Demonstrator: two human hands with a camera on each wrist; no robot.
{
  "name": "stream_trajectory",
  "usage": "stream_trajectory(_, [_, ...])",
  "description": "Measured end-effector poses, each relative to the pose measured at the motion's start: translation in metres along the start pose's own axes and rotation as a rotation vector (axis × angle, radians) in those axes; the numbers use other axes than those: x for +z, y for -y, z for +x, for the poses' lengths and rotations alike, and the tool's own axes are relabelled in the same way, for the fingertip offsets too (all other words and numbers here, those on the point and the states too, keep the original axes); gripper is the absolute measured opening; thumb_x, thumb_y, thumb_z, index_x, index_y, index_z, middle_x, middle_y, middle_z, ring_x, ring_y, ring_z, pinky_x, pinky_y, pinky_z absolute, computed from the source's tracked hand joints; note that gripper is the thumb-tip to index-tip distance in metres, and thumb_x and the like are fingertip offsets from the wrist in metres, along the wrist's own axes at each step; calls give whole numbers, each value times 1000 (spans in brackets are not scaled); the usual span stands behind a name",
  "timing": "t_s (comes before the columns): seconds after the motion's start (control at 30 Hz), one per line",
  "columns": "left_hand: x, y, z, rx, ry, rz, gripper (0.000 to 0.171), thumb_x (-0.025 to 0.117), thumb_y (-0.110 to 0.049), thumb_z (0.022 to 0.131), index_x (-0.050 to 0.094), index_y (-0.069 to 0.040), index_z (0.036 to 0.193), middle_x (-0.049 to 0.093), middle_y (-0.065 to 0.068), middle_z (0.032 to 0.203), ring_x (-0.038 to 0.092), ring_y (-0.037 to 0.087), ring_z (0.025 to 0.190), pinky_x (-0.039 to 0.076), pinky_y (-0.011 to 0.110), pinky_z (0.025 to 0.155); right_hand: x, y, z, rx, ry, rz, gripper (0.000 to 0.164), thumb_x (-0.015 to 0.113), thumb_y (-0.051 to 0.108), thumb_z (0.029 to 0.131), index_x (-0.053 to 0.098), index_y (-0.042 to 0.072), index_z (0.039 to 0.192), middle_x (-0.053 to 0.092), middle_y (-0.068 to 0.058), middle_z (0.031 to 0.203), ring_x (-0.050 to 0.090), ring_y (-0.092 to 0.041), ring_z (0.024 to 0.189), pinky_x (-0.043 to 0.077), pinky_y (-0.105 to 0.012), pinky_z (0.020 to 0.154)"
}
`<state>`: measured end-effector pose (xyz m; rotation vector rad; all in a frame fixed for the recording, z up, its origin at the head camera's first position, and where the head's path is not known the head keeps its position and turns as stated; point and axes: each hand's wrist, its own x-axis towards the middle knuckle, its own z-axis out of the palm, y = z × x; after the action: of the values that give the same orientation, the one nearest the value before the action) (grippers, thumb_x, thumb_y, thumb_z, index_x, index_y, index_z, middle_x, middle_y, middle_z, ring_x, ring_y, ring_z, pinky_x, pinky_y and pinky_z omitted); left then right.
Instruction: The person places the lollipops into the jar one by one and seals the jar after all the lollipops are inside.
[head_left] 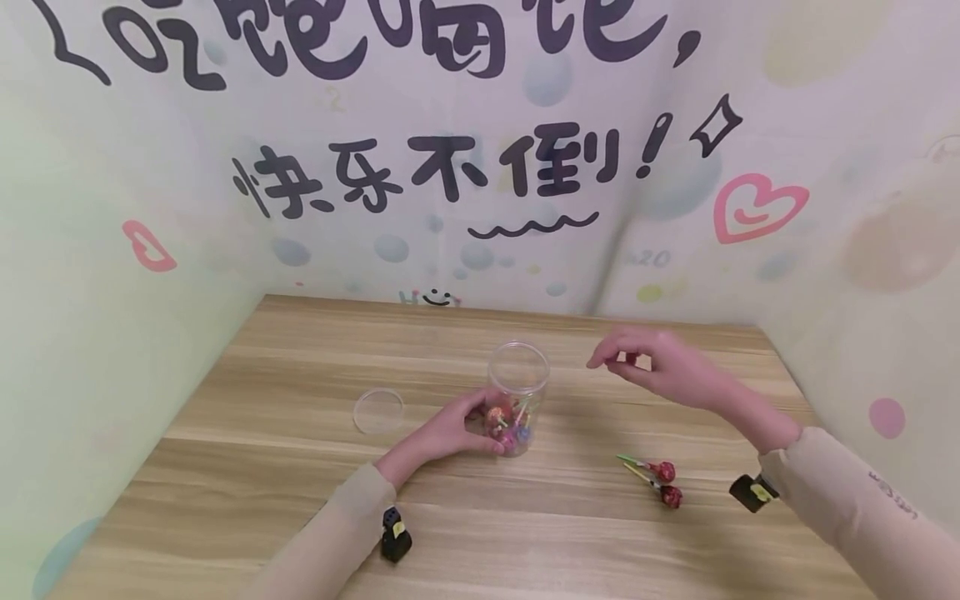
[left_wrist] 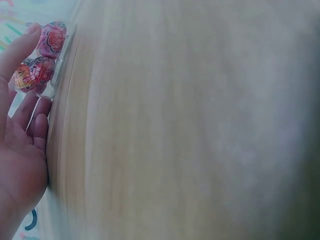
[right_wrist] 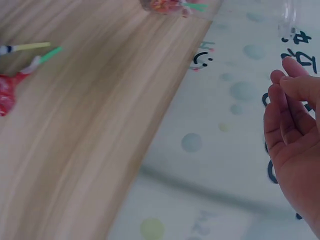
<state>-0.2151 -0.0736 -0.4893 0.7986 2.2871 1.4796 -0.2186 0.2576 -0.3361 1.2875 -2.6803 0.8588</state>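
Observation:
A clear plastic jar without its lid stands upright near the middle of the table. Several wrapped lollipops lie in its lower part. My left hand grips the jar low on its left side, thumb in front and fingers behind. In the left wrist view two wrapped lollipop heads show through the wall beside the thumb. My right hand hangs in the air to the right of the jar, fingers loosely bent, with nothing in them. The right wrist view shows its bare palm.
Two lollipops with dark red wrappers lie on the wooden table at the right, below my right hand. A round clear lid lies left of the jar. Behind the table hangs a white printed backdrop with black lettering.

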Motion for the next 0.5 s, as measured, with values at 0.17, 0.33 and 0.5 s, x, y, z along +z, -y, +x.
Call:
stream_trajectory(0.17, [0,-1,-1,-6,3,-2,67,84,-22,79,54,-16,138,61,4,132,56,20,119,44,39,106,17,-15,-22,56,23,31,33,69,2,89,69,28,108,71,9,108,65,-4,90,54,-20,74])
stream_trajectory(0.33, [0,-1,0,-8,3,-4,66,84,-21,79,54,-15,137,61,5,131,55,20,119,44,41,106,32,-25,-44,138,60,81,33,68,2,90,68,28,111,71,9,107,63,-7,91,54,-22,76])
stream_trajectory(0.5, [0,-1,0,-15,7,5,68,84,-22,78,53,-15,138,61,4,132,55,19,120,44,39,106,42,-32,-63,204,84,92,29,67,4,91,69,24,113,70,11,108,64,-10,95,53,-22,79])
